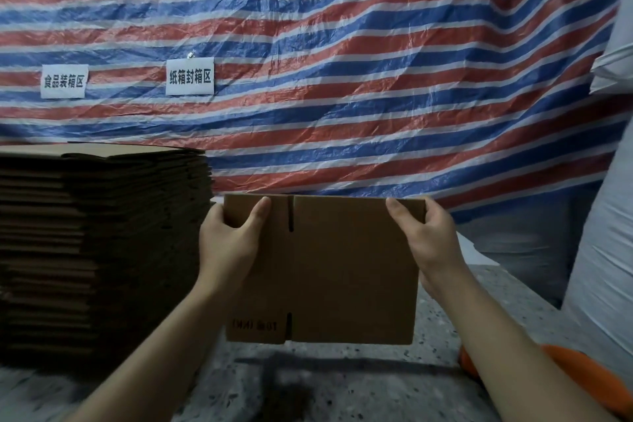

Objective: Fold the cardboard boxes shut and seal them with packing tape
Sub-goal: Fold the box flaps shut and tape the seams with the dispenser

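Striped tarp [342,79] behind carries signs "食品装箱区" [63,81] and "纸箱封箱区" [190,76]. Left hand [229,243] and right hand [428,236] grip a flat cardboard box [342,277] by its top corners, fingers curled round it, above the speckled counter [359,387]; its faint print is unreadable.

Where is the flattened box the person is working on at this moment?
In the head view, the flattened box is held up at centre, left hand and right hand gripping its upper corners, right of the stack of flat cartons.
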